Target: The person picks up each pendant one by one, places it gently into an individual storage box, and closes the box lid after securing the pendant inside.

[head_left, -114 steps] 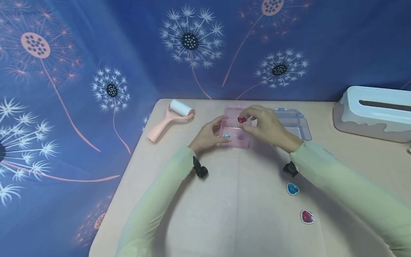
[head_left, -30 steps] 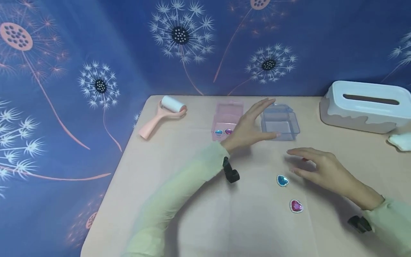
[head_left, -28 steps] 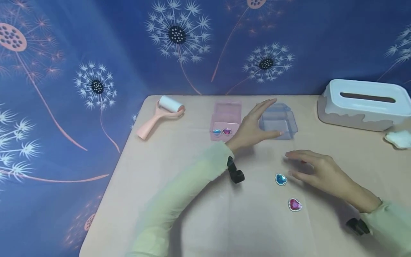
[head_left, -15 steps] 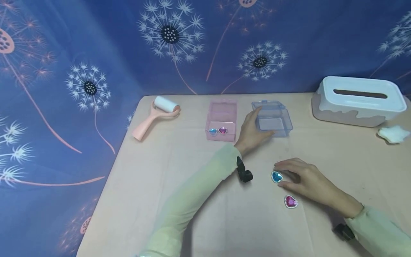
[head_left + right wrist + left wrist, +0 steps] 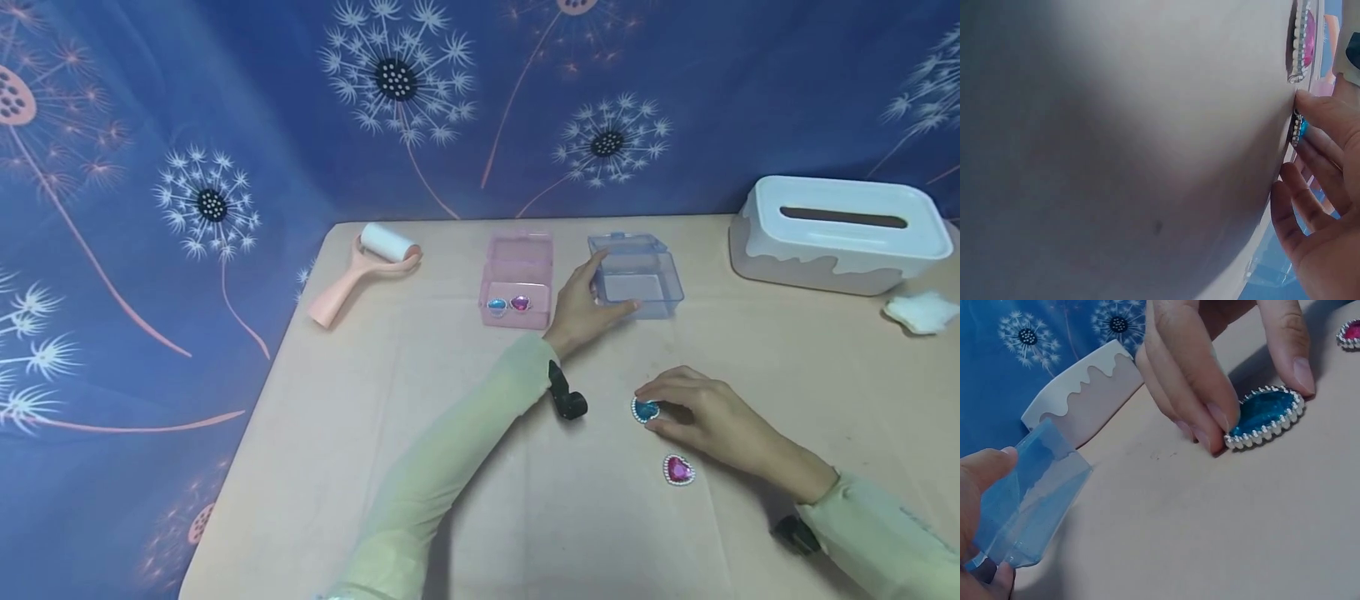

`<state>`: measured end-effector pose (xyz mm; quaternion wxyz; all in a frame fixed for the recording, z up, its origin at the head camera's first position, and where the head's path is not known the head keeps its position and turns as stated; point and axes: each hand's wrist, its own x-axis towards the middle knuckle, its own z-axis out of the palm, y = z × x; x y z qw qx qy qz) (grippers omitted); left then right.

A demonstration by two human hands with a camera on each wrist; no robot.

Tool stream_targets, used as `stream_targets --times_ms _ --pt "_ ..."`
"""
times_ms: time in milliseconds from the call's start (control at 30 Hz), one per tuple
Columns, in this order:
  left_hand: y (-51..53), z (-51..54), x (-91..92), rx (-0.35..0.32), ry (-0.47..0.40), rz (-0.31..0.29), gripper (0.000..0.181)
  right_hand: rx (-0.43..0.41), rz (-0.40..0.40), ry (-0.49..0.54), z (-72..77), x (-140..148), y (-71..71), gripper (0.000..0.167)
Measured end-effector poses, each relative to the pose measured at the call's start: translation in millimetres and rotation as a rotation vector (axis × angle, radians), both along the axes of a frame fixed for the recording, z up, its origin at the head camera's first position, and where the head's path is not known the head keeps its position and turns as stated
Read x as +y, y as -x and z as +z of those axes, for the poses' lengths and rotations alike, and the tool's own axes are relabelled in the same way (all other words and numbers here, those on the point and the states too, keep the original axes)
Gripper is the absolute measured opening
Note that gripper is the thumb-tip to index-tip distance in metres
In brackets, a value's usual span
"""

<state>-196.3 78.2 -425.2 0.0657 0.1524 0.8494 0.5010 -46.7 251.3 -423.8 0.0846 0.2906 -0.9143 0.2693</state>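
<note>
In the head view my left hand (image 5: pixel 581 310) holds the left side of an open translucent blue plastic box (image 5: pixel 660 310), thumb at its front and fingers behind. The left wrist view shows the box (image 5: pixel 1035 494) between thumb and fingertips. My right hand (image 5: pixel 712 417) pinches a blue heart-shaped gem (image 5: pixel 643 410) edged with silvery beads; the gem (image 5: pixel 1266 415) rests on the table in the left wrist view. A pink heart gem (image 5: pixel 678 470) lies just in front. Left of the blue box stands an open pink box (image 5: pixel 521 248), holding a blue gem (image 5: pixel 497 307) and a pink gem (image 5: pixel 521 303).
A pale pink lint roller (image 5: pixel 337 296) with a white roll lies at the back left. At the back right stands a white and beige tissue box (image 5: pixel 825 250), with a white fluffy-looking piece (image 5: pixel 921 313) before it. A blue dandelion-print cloth (image 5: pixel 525 108) hangs behind.
A pink gem now lies in the pink box beside the blue one. My left hand has left that box for the blue box, and my right hand has moved down to the blue gem.
</note>
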Motion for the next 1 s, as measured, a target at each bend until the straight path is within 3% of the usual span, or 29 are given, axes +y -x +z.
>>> stream_targets --times_ms 433,767,1000 --pt "3.9 -2.3 1.0 0.001 -0.011 0.001 0.09 0.068 0.005 0.03 9.8 2 3.4 0.041" --pt "4.1 1.0 -1.1 -0.012 -0.024 0.004 0.091 0.227 0.007 0.031 52.2 15 20.5 0.036" --pt "4.7 -0.8 0.8 -0.018 -0.034 0.011 0.092 0.296 -0.031 0.078 83.0 22 47.0 0.029"
